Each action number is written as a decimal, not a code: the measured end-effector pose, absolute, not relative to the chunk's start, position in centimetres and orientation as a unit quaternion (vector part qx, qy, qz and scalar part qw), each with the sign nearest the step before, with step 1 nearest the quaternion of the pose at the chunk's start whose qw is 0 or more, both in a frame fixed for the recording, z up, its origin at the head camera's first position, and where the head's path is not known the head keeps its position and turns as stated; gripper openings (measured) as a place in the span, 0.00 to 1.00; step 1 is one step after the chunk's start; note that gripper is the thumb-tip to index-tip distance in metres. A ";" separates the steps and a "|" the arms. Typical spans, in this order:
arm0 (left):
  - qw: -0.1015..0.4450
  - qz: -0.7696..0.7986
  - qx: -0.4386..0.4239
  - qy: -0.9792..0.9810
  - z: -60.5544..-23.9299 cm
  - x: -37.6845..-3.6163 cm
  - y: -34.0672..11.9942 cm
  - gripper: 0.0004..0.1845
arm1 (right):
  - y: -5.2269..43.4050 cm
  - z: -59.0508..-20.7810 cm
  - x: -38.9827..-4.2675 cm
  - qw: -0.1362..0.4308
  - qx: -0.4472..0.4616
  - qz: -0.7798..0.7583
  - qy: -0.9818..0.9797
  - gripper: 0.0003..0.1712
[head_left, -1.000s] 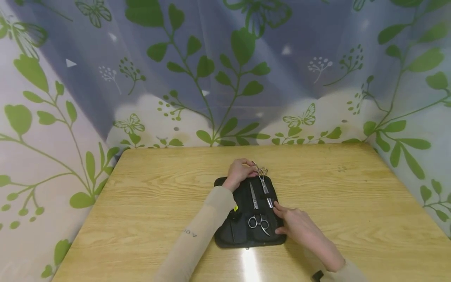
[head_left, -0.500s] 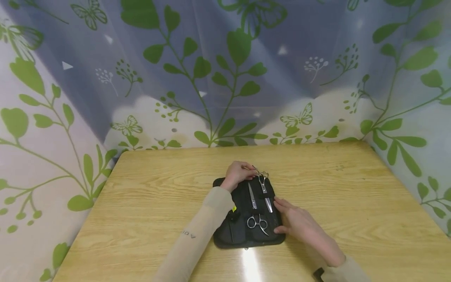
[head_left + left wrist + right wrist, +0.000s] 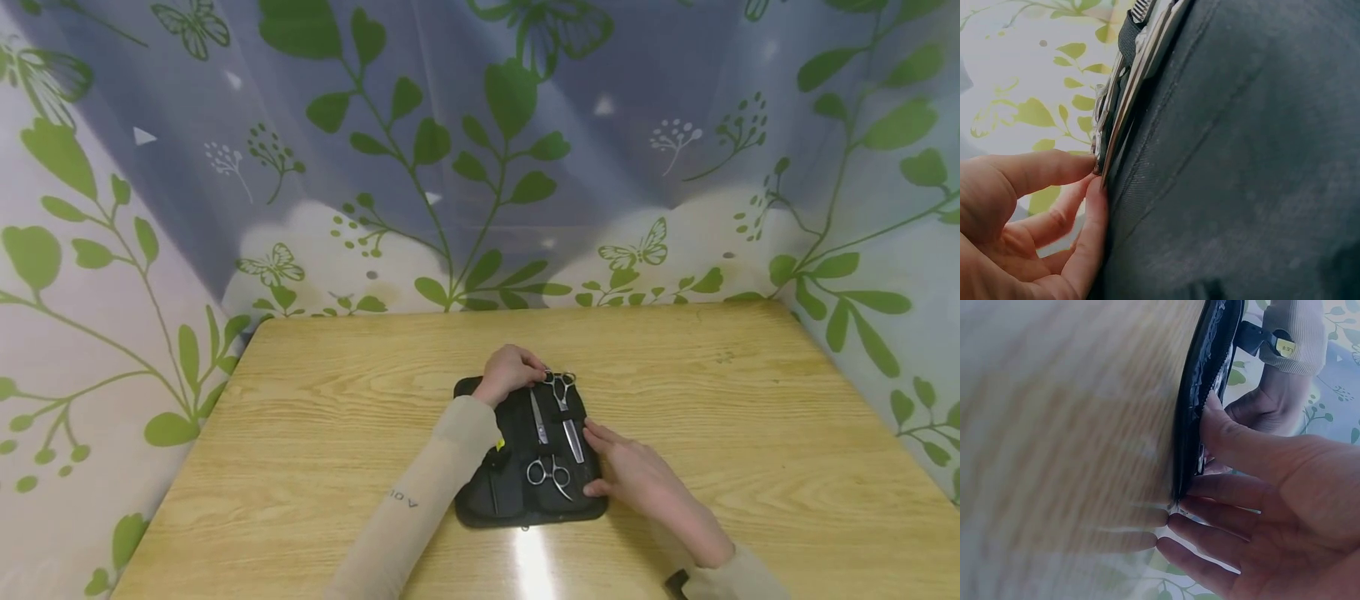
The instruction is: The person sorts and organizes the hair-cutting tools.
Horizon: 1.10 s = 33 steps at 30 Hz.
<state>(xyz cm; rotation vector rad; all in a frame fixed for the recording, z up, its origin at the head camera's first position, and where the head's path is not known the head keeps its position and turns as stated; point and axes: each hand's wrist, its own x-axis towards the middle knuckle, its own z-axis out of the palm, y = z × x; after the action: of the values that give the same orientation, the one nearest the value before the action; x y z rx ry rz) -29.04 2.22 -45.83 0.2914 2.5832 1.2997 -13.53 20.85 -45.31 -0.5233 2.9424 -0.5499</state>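
An unfolded black zip case (image 3: 491, 500) lies on the wooden table. Along its right side, under an elastic loop, is a pair of thinning scissors (image 3: 570, 425), finger rings at the far end. My left hand (image 3: 512, 368) pinches one ring between thumb and fingers; comb-like teeth show in the left wrist view on the thinning scissors (image 3: 1141, 11). A second pair of scissors (image 3: 540, 417) sits beside them, rings toward me. My right hand (image 3: 637, 471) touches the case's right edge, thumb on the zipper rim and the other fingers extended against the side and table.
The case's left half is partly hidden by my left sleeve (image 3: 450, 450); a dark slim item (image 3: 493, 492) shows there. A yellow tag (image 3: 501, 444) sits by the left wrist. The wooden table (image 3: 337, 392) runs back to a leaf-patterned curtain (image 3: 480, 167).
The thinning scissors have slid toward me through the elastic loop, with my left hand moving slightly along at their rings. The right hand stays at the case's edge.
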 end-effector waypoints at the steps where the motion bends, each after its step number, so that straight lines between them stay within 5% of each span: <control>1: 0.115 0.435 0.102 0.887 -45.8 -29.0 2.3 0.05 | 20.8 -45.3 -13.5 0.053 -0.171 -0.180 0.967 0.47; 8: 0.055 0.292 0.177 0.938 -45.4 -28.7 3.3 0.16 | 20.6 -45.3 -13.5 0.060 -0.161 -0.177 0.969 0.47; 24: 0.081 0.260 0.239 0.932 -44.7 -27.9 3.2 0.21 | 20.3 -45.0 -13.6 0.062 -0.146 -0.177 0.971 0.48; 33: 0.092 0.241 0.243 0.935 -44.5 -27.4 3.1 0.12 | 20.2 -45.3 -13.6 0.062 -0.144 -0.176 0.972 0.48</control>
<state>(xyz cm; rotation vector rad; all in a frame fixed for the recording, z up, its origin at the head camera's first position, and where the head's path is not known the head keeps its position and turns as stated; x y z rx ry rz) -27.39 3.06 -44.46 0.7208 2.7770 0.7158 -13.63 20.19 -45.25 -0.4344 2.9390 -0.5316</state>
